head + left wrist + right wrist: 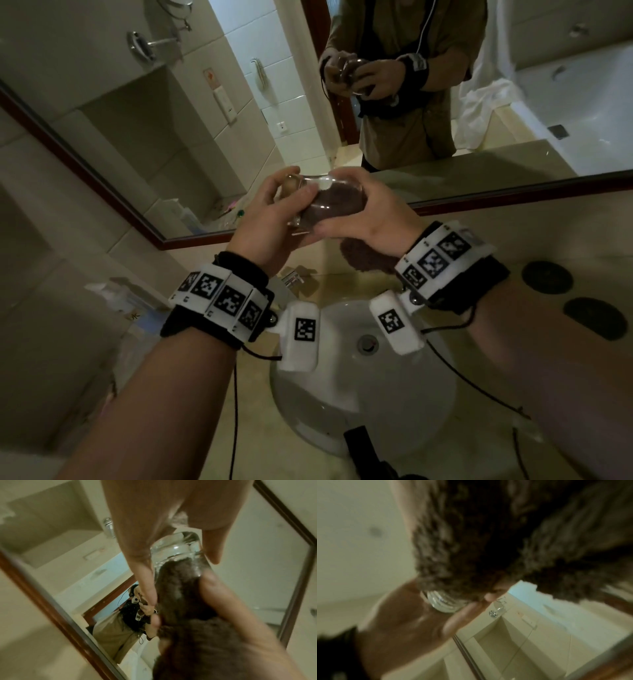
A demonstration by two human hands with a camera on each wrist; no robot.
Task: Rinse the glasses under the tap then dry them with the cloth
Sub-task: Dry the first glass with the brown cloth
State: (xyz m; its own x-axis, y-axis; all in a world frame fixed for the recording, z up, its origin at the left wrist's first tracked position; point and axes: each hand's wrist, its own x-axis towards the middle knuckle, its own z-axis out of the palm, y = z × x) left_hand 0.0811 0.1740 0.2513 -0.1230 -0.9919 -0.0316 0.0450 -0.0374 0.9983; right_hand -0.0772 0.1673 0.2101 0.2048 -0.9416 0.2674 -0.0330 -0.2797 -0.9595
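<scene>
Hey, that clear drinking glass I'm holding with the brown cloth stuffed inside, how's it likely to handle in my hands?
The clear drinking glass is rigid and probably fragile; a drop into the white basin could break it. Its smooth wall may be slippery if wet. The fuzzy brown cloth looks soft and floppy, so it won't brace it; the left hand must.

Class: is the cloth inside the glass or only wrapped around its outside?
Inside. Dark cloth shows through the clear wall of the glass, and the rest trails out under the right hand.

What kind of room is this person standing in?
Most likely a hotel-style bathroom: a white sink set in a counter, a large wall mirror above it, and a bathtub reflected in the mirror.
</scene>
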